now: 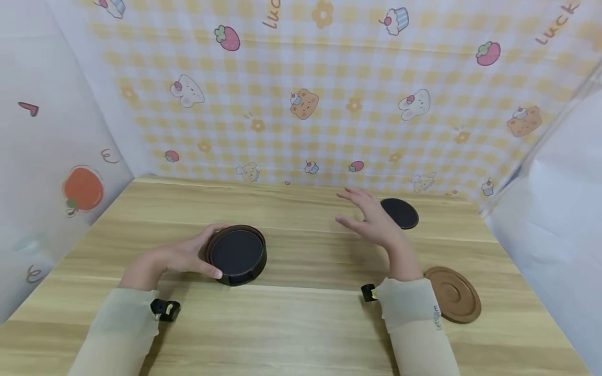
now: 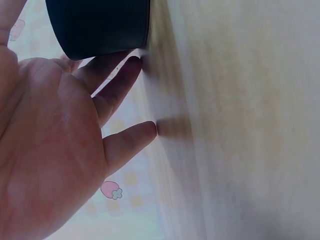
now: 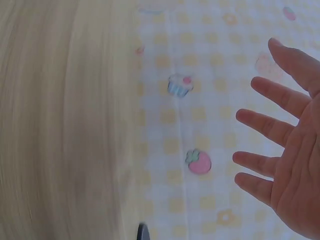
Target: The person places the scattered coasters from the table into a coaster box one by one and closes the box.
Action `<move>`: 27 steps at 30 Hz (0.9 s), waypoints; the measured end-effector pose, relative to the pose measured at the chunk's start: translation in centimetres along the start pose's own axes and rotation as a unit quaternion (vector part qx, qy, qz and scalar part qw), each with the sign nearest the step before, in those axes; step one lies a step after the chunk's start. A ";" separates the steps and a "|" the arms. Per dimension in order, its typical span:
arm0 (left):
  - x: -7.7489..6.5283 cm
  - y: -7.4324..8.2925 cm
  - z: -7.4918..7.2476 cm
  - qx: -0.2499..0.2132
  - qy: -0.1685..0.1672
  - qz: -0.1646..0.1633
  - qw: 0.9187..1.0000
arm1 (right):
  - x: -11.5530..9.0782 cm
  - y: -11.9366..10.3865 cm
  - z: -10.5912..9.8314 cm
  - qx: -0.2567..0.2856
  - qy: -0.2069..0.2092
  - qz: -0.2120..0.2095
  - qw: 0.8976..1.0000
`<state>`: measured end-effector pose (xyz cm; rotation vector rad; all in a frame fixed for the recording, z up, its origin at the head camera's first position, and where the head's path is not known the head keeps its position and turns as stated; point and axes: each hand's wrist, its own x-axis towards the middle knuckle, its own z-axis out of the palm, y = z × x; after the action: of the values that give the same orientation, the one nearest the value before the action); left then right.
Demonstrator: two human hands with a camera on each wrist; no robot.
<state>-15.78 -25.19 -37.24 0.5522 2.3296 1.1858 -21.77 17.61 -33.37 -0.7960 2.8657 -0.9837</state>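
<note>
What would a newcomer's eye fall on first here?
Probably the yellow-checked, cartoon-printed backdrop filling the far side. Left of centre on the wooden table, the left hand grips a black round holder. The right hand, open and empty, hovers near a black disc at back right.

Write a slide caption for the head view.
Left hand grips a round black holder containing a flat black disc; empty right hand hovers over a wood-grain table.

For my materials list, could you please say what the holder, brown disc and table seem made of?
Holder: perhaps leatherette or plastic; smooth, matte black. Brown disc: possibly wood or plastic; dull, ringed surface. Table: probably wood or laminate; streaky grain, soft sheen.
</note>
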 end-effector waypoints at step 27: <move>0.2 0.3 -0.1 0.016 -0.007 -0.009 1.000 | 0.7 9.2 -6.0 -0.034 -0.069 0.059 0.995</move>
<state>-15.98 -25.00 -36.98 0.5480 2.3406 1.1341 -27.59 26.89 -33.75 -0.6608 2.8030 -0.7912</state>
